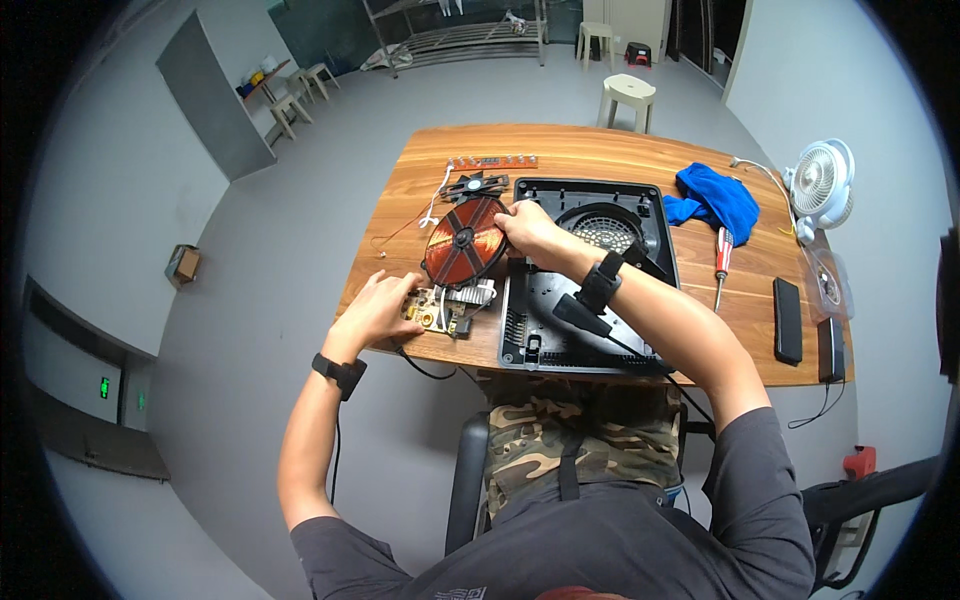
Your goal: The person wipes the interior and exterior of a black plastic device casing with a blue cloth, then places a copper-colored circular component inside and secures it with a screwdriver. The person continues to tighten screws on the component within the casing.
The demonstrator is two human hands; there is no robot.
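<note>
Holds coil [465,238] by rim in right hand [535,235], grips circuit board [432,311] in left hand [378,308], apparently by its edge, beside casing [546,318].

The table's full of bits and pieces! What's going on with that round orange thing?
Someone's right hand holds the coil, that round orange thing, by its edge. Their left hand touches the left end of a circuit board. An open black case lies beside them, with a blue cloth and a screwdriver farther right.
</note>
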